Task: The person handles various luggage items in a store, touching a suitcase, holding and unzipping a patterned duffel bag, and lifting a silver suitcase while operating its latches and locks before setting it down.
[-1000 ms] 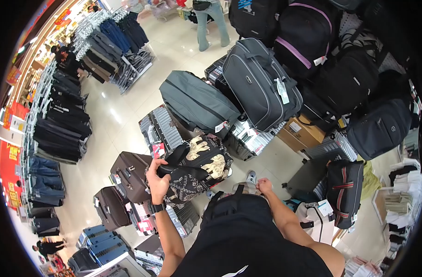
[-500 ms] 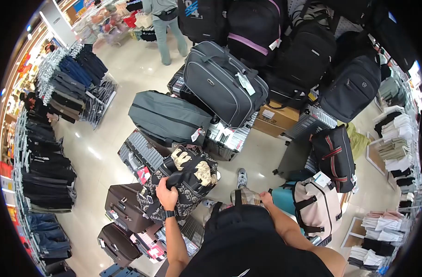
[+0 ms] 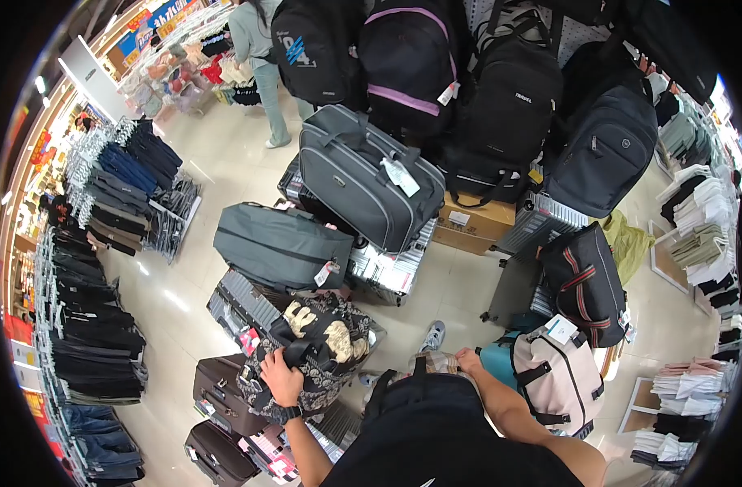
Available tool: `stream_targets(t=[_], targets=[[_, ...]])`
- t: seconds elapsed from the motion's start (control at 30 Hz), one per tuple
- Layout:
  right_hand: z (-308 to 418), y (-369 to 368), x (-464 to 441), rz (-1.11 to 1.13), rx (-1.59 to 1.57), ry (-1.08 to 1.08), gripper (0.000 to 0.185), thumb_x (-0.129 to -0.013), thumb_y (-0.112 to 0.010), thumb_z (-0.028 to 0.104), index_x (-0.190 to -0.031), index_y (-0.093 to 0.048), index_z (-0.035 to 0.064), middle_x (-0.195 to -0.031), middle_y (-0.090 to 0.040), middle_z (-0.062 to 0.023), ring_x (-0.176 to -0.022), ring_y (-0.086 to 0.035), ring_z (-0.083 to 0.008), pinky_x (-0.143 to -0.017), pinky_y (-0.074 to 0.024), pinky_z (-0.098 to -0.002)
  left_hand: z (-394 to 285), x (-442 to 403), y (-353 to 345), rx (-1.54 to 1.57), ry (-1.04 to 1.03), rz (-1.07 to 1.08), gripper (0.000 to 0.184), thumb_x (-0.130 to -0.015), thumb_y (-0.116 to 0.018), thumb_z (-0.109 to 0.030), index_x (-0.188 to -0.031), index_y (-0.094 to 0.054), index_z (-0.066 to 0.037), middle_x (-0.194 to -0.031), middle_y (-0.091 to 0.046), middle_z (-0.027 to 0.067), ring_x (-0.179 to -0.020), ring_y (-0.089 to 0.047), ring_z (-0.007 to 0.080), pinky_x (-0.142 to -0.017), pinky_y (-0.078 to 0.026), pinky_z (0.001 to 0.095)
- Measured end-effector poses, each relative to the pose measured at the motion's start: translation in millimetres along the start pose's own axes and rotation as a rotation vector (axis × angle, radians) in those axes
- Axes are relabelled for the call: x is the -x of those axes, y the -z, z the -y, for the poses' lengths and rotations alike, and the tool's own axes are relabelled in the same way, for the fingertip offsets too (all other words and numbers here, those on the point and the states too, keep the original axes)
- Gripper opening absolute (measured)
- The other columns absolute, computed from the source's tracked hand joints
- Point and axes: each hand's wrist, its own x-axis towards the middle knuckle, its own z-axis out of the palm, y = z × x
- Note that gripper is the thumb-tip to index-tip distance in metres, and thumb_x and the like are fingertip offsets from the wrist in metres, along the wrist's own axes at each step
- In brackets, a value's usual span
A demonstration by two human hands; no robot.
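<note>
My left hand (image 3: 282, 380) is closed at the black handle (image 3: 299, 354) of a patterned travel bag (image 3: 326, 390). The bag is black with pale motifs and gold elephant-like shapes, and it rests among suitcases to my left. My right hand (image 3: 468, 362) is closed beside plaid cloth (image 3: 444, 360) at my legs; what its fingers hold, if anything, is hidden. A black bag (image 3: 419, 398) hangs against my front. Near the right hand are a teal suitcase (image 3: 499, 365) and a pale pink bag (image 3: 553, 377) with black straps.
Ahead, a grey soft suitcase (image 3: 371, 178) and a grey-green bag (image 3: 281, 243) lie on silver suitcases (image 3: 391, 272). Black backpacks (image 3: 517, 97) hang behind them. Brown suitcases (image 3: 225, 394) stand left. Clothes racks (image 3: 91, 325) line the side. A person (image 3: 265, 77) stands at the far left.
My view has shifted, so the luggage ahead sits lower and further left. My left hand remains at the patterned bag's handle, and my right hand stays by the plaid cloth.
</note>
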Motion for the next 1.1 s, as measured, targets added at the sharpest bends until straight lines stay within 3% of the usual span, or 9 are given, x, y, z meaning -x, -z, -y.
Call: stream_targets(t=[0.17, 0.4, 0.47, 0.5, 0.67, 0.8, 0.87, 0.97, 1.1], targets=[[-17, 8, -45, 0.069, -0.056, 0.032, 0.024, -0.092, -0.070, 0.025, -0.109, -0.078, 0.0095, -0.103, -0.080, -0.0173, -0.095, -0.077, -0.0329, -0.086, -0.0603, -0.0427, -77, 2, 17, -0.022, 0.079, 0.088, 0.097, -0.066, -0.063, 0.006, -0.159, -0.042, -0.010, -0.165, -0.031, 0.0254, -0.156, -0.023, 0.0482, -0.124, -0.019, 0.0627], [-56, 24, -110, 0.063, -0.197, 0.085, 0.021, -0.094, -0.070, 0.024, -0.107, -0.077, 0.0080, -0.090, -0.076, -0.0139, -0.072, -0.070, -0.0235, -0.065, -0.0582, -0.0383, -208, -34, -15, 0.169, -0.179, 0.080, 0.093, -0.069, -0.062, 0.006, -0.159, -0.042, -0.010, -0.165, -0.031, 0.0255, -0.154, -0.027, 0.0473, -0.122, -0.024, 0.0613], [-55, 48, -103, 0.110, -0.230, -0.019, 0.027, -0.093, -0.066, 0.028, -0.109, -0.077, 0.0102, -0.105, -0.078, -0.0205, -0.104, -0.075, -0.0389, -0.091, -0.0596, -0.0452, -245, -44, -26, 0.216, -0.246, 0.107, 0.090, -0.073, -0.064, 0.004, -0.159, -0.041, -0.010, -0.166, -0.029, 0.0257, -0.153, -0.027, 0.0477, -0.120, -0.026, 0.0611], [-45, 68, -89, 0.106, -0.237, -0.023, 0.027, -0.093, -0.066, 0.028, -0.109, -0.077, 0.0102, -0.105, -0.078, -0.0205, -0.104, -0.075, -0.0389, -0.091, -0.0596, -0.0452, -261, -49, -33, 0.254, -0.272, 0.128, 0.090, -0.074, -0.064, 0.005, -0.159, -0.041, -0.011, -0.166, -0.029, 0.0255, -0.153, -0.027, 0.0475, -0.120, -0.027, 0.0607], [-104, 73, -119, -0.029, -0.253, -0.080, 0.020, -0.093, -0.064, 0.021, -0.093, -0.078, 0.0069, -0.084, -0.076, -0.0170, -0.074, -0.076, -0.0303, -0.067, -0.0597, -0.0405, -330, -70, -63, 0.380, -0.375, 0.262, 0.087, -0.079, -0.063, 0.004, -0.160, -0.040, -0.015, -0.168, -0.027, 0.0231, -0.154, -0.026, 0.0469, -0.122, -0.027, 0.0588], [-103, 114, -70, 0.046, -0.396, -0.107, 0.021, -0.093, -0.063, 0.018, -0.087, -0.079, 0.0058, -0.081, -0.074, -0.0134, -0.067, -0.072, -0.0236, -0.061, -0.0565, -0.0373, -361, -92, -83, 0.372, -0.461, 0.244, 0.091, -0.078, -0.067, 0.003, -0.161, -0.040, -0.019, -0.169, -0.024, 0.0225, -0.153, -0.029, 0.0472, -0.117, -0.031, 0.0621], [-127, 102, -53, 0.038, -0.771, -0.152, 0.020, -0.093, -0.065, 0.020, -0.094, -0.079, 0.0060, -0.085, -0.074, -0.0126, -0.065, -0.069, -0.0232, -0.061, -0.0551, -0.0371, -372, -104, -86, 0.386, -0.458, 0.246, 0.094, -0.078, -0.069, 0.002, -0.163, -0.039, -0.023, -0.171, -0.022, 0.0213, -0.154, -0.028, 0.0471, -0.117, -0.031, 0.0628], [-139, 82, -37, -0.041, -0.600, -0.348, 0.020, -0.093, -0.068, 0.021, -0.101, -0.078, 0.0057, -0.091, -0.076, -0.0131, -0.074, -0.073, -0.0236, -0.070, -0.0567, -0.0386, -380, -123, -94, 0.387, -0.441, 0.213, 0.097, -0.079, -0.071, 0.001, -0.165, -0.037, -0.028, -0.174, -0.018, 0.0213, -0.156, -0.026, 0.0477, -0.117, -0.031, 0.0646], [-148, 73, -20, -0.108, -0.342, -0.177, 0.022, -0.093, -0.069, 0.024, -0.104, -0.077, 0.0064, -0.095, -0.077, -0.0105, -0.088, -0.076, -0.0224, -0.076, -0.0571, -0.0404, -380, -147, -110, 0.364, -0.443, 0.159, 0.106, -0.078, -0.073, 0.000, -0.169, -0.031, -0.032, -0.175, -0.013, 0.0257, -0.157, -0.024, 0.0502, -0.113, -0.033, 0.0637]])
